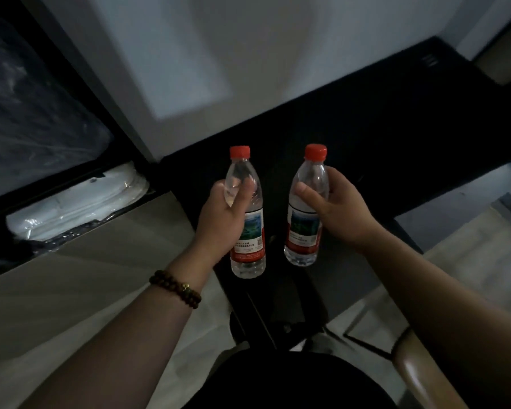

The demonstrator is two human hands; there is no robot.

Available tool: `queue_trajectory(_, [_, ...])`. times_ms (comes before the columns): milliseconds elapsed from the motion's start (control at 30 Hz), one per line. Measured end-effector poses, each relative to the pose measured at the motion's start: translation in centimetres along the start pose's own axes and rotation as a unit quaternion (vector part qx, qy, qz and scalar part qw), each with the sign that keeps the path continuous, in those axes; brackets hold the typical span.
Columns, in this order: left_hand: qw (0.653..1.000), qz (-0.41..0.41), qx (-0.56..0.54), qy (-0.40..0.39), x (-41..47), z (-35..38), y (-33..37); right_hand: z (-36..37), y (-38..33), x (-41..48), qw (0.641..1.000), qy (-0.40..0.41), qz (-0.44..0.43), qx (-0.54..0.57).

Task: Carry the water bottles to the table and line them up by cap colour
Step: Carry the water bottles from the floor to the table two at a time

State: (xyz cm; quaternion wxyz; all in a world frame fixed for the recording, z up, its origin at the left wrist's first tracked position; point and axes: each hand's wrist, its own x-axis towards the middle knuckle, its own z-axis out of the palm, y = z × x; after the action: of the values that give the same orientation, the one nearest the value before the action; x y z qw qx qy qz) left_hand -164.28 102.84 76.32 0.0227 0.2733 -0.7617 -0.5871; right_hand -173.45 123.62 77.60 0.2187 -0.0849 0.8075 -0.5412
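— Both hands are full: the left hand (pixel 223 215) is wrapped round the left bottle (pixel 246 214), the right hand (pixel 337 208) round the right bottle (pixel 306 206), each gripped at the shoulder, upright, held in the air over a dark counter (pixel 381 137).

— What might go wrong?

— Probably a slip. The grips sit high on smooth plastic, so a swing could loosen one, or the bottles, close together, could knock.

— And the caps (pixel 240 152)?

— Both red, so they belong side by side.

— Anything unclear?

— The light is dim. I cannot tell whether the dark surface is the target, and the labels are unreadable. A bead bracelet (pixel 174 287) rings the left wrist.
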Motion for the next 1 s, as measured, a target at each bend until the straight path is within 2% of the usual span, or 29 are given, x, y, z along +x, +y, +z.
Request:
queue_trajectory(200, [0.997,0.013,0.047,0.058,3.9,3.4,1.5,-3.3,0.8,8.2,0.994,-0.072,-0.055,-0.059])
queue_trajectory(333, [0.992,0.000,0.065,0.107,6.2,5.4,2.6,-5.3,0.2,14.1,0.979,-0.149,-0.101,-0.101])
queue_trajectory(500, [0.985,-0.009,0.111,0.133,9.0,7.6,4.3,-7.2,-1.2,20.2,0.956,-0.216,-0.142,-0.140])
queue_trajectory(700, [0.983,0.014,0.144,0.111,12.6,7.2,6.3,-7.8,-2.0,25.3,0.944,-0.237,-0.165,-0.160])
queue_trajectory(1000, [0.985,-0.007,0.132,0.109,18.7,5.8,6.9,-6.8,-2.8,29.5,0.942,-0.262,-0.160,-0.136])
